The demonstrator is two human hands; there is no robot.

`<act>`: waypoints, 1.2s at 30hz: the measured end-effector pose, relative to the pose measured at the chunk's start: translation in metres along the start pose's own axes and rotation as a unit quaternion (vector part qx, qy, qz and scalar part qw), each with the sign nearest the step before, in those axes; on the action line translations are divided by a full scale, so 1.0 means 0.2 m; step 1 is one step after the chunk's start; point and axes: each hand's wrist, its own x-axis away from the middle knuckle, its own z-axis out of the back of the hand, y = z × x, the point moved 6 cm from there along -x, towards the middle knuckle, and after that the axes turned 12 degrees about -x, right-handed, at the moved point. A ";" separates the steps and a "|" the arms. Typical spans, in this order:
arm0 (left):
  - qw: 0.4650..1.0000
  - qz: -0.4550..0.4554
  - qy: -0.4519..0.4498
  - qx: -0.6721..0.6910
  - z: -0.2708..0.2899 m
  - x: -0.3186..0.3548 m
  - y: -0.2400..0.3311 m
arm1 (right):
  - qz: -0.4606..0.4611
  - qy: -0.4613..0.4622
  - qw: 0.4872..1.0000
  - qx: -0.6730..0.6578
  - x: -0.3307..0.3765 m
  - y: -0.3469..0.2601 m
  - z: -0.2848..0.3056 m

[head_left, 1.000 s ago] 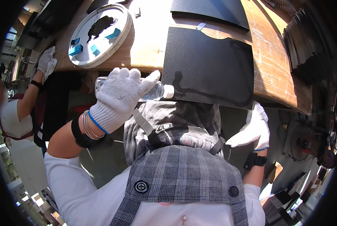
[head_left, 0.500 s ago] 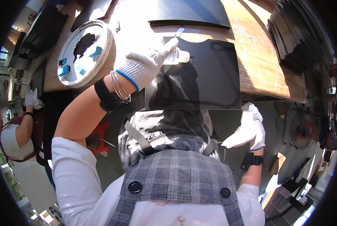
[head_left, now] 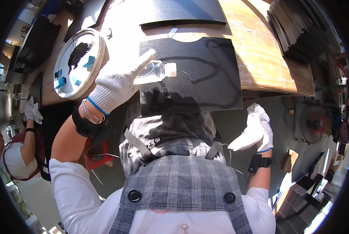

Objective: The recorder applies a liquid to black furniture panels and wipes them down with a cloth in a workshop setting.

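On my head feed, the left hand [head_left: 118, 80] is wrapped around a clear plastic bottle [head_left: 152, 72], held over the left part of a black panel [head_left: 225, 84]. The bottle extends rightward from the palm, its long axis running crosswise, white cap [head_left: 170, 70] pointing right. I see the left hand nearer the panel; the right [head_left: 264, 134], clasping a white cloth [head_left: 244, 136], hangs off the near right corner. The panel's longer axis runs left to right.

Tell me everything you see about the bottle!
The bottle looks like clear plastic, with a whitish cap. It is tipped sideways, cap pointing right, over the left part of the black board. The left hand, in a white glove, grips it and hides its back end. I can't tell how full it is.
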 end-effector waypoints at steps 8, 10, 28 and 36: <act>0.868 0.298 0.142 0.372 -0.20 -0.05 -0.68 | 0.009 -0.042 0.999 0.015 -0.02 -0.04 -0.16; 0.869 0.339 0.129 0.335 -0.28 -0.12 -0.80 | 0.028 -0.046 0.999 0.010 0.00 -0.06 -0.16; 0.902 0.363 0.191 0.134 -0.50 -0.07 -0.73 | 0.089 -0.058 0.993 0.060 0.16 -0.21 -0.23; 0.963 0.120 0.242 0.007 -0.40 -0.05 -0.19 | 0.236 -0.073 0.877 0.412 0.19 -0.33 -0.67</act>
